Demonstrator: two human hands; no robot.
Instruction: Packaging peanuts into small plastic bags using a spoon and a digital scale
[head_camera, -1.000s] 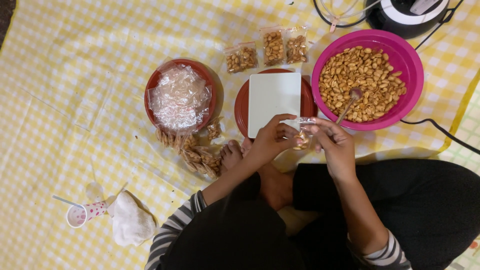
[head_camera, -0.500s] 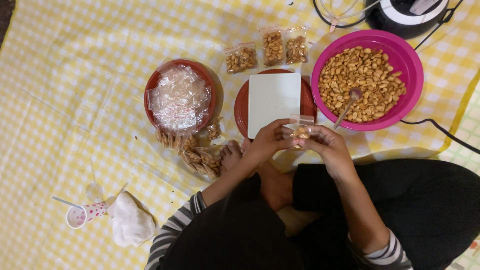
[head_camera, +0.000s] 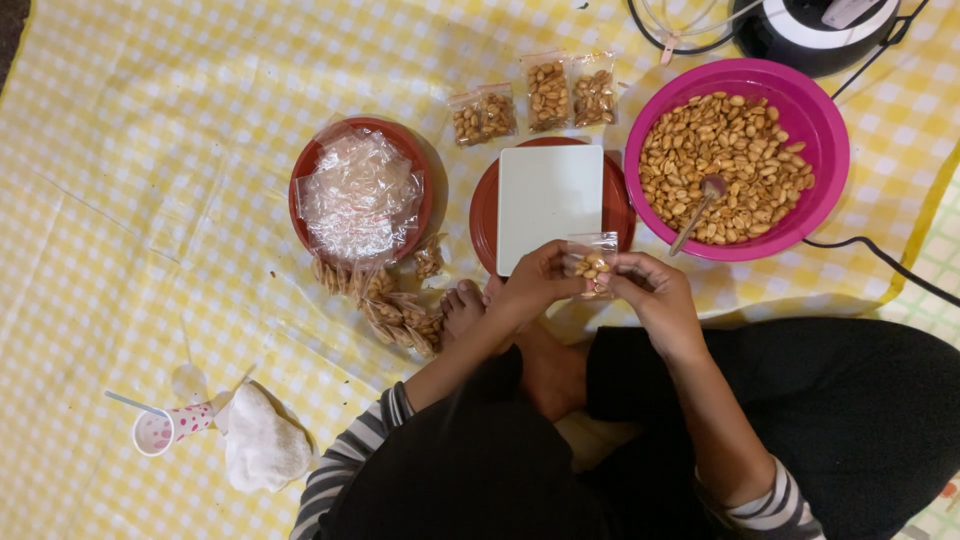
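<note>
Both hands now meet in front of the lap: the left hand (head_camera: 535, 285) and right hand (head_camera: 650, 295) pinch one small clear bag of peanuts (head_camera: 590, 265), which a second ago was held nearer the pink bowl (head_camera: 830, 150); filling looks done. Beyond lie one white scale (head_camera: 550, 200), two red plates, three filled bags (head_camera: 545, 100).

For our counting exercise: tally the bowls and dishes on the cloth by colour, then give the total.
Red bowl holding clear bags: 1
Red plate under the white slab: 1
Pink bowl of peanuts: 1
Total: 3
</note>
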